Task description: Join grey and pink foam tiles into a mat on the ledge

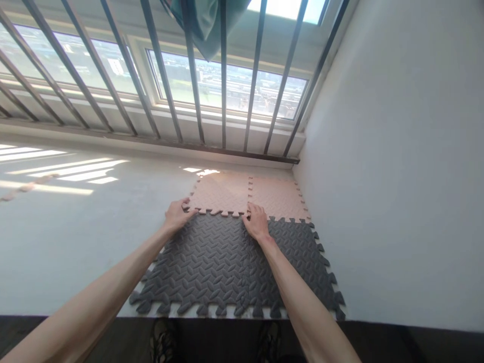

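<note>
Two dark grey foam floor tiles, a left one (204,262) and a right one (298,257), lie side by side with diamond-plate texture and toothed edges. Beyond them are two pale pink foam tiles, a left one (223,191) and a right one (278,196), in the corner. My left hand (178,216) grips the far left corner of the left grey tile, thumb and fingers apart around its edge. At the middle, where the four tiles meet, my right hand (257,222) has curled fingers on that same tile's far right corner. Some fingertips are hidden.
A metal railing (223,101) runs along the far side before windows, with green cloth (212,30) hanging behind it. A white wall (397,176) bounds the right. The pale ledge (94,242) ends at a front edge above my shoes (163,340).
</note>
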`<state>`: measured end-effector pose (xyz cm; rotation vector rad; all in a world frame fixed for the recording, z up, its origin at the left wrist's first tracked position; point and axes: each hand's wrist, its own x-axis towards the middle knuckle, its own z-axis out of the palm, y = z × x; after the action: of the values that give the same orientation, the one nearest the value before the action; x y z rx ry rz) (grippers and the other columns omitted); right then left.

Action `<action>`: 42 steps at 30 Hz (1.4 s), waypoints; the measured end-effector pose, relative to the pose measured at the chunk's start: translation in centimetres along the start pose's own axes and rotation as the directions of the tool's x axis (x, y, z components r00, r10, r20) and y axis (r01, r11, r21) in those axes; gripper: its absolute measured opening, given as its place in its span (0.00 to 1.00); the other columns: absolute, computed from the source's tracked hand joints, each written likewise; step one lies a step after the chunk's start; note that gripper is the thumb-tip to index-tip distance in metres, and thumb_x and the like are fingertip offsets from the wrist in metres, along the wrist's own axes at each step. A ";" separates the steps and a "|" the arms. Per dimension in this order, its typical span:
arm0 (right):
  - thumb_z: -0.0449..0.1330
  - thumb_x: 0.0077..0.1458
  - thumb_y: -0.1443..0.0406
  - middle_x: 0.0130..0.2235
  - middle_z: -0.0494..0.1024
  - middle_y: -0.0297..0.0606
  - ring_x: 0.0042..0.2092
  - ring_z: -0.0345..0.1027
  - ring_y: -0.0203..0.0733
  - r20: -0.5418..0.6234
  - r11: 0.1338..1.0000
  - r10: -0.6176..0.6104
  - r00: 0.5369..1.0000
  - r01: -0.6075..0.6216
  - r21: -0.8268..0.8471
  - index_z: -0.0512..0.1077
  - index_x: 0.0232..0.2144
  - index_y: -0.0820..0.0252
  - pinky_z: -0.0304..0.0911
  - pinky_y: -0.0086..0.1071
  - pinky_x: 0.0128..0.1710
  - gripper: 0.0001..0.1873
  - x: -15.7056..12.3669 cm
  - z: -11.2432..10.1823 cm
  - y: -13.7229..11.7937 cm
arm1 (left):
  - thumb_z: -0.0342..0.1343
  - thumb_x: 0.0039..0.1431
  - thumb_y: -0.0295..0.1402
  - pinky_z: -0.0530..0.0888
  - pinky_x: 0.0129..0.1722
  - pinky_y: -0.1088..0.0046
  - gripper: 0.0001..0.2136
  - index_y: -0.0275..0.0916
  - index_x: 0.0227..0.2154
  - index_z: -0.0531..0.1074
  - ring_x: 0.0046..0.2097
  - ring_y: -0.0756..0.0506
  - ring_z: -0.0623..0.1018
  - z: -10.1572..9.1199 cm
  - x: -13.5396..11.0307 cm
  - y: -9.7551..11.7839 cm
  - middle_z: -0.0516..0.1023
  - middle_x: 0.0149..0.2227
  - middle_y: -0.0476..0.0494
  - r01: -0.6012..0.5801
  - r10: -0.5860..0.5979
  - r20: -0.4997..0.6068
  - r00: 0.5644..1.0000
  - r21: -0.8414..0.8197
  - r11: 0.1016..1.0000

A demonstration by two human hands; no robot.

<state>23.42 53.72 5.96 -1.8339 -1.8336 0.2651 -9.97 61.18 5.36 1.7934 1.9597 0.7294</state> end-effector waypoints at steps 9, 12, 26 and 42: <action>0.61 0.68 0.63 0.67 0.76 0.43 0.66 0.62 0.53 0.014 0.996 -0.081 0.997 0.081 -0.044 0.72 0.65 0.60 0.61 0.47 0.68 0.25 -0.7 -0.7 0.3 | 0.59 0.65 0.45 0.71 0.66 0.51 0.24 0.41 0.60 0.80 0.63 0.30 0.74 0.5 -0.7 0.8 0.77 0.62 0.33 -0.132 0.134 -0.007 0.991 0.157 0.979; 0.59 0.68 0.63 0.67 0.76 0.42 0.66 0.63 0.51 0.007 0.996 -0.090 0.996 0.090 -0.013 0.73 0.65 0.60 0.62 0.45 0.68 0.25 -0.9 -1.0 0.5 | 0.58 0.65 0.46 0.71 0.65 0.52 0.23 0.41 0.58 0.81 0.61 0.31 0.75 0.5 -0.2 0.4 0.78 0.60 0.34 -0.195 0.197 0.004 0.980 0.148 0.970; 0.48 0.74 0.53 0.79 0.52 0.50 0.79 0.44 0.52 0.153 0.968 -0.145 0.977 0.173 -0.182 0.53 0.76 0.69 0.42 0.49 0.78 0.38 -2.7 -0.7 -0.2 | 0.49 0.72 0.48 0.55 0.76 0.46 0.30 0.45 0.72 0.67 0.79 0.29 0.51 1.6 -4.2 1.1 0.59 0.77 0.33 -0.335 0.338 0.024 0.941 0.231 0.914; 0.47 0.74 0.52 0.78 0.53 0.53 0.80 0.43 0.54 0.287 0.957 -0.168 0.943 0.225 -0.181 0.55 0.76 0.72 0.38 0.52 0.80 0.39 -3.1 -0.5 -2.8 | 0.43 0.72 0.55 0.44 0.79 0.51 0.40 0.34 0.78 0.52 0.81 0.36 0.46 1.7 -5.8 1.1 0.47 0.81 0.32 -0.415 0.396 0.123 0.910 0.264 0.871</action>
<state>21.08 50.45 7.09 -1.8028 -2.2970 0.2645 -7.46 55.64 4.34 2.4185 1.7287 0.5147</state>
